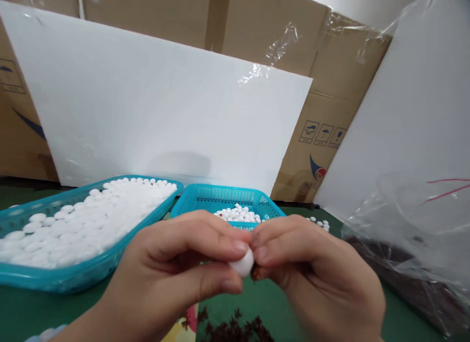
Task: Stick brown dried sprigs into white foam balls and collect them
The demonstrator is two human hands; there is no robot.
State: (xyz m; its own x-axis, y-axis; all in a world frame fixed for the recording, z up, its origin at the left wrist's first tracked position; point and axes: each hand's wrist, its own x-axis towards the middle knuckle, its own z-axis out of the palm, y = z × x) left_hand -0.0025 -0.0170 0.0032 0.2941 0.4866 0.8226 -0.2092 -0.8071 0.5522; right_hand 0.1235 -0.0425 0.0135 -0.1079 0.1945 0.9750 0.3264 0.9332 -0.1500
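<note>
A small white ball (243, 264) is pinched between the thumb and fingers of my left hand (176, 263). Against its right side, my right hand (316, 268) has its fingertips pressed together; a reddish-brown bit or stain shows at the thumb, and whatever those fingers pinch is too small to name. Both hands meet in front of a turquoise basket (205, 191) holding several white balls with dark specks. Below them on the green table (282, 312) lies a loose heap of dark red-brown bits (235, 328), partly cut off by the frame's edge.
A larger turquoise basket (73, 280) full of white balls stands at left. Several loose white balls (319, 222) lie beyond my right hand. A clear plastic bag (414, 254) with dark contents sits at right. White boards (176, 107) and cardboard (257, 23) wall the back.
</note>
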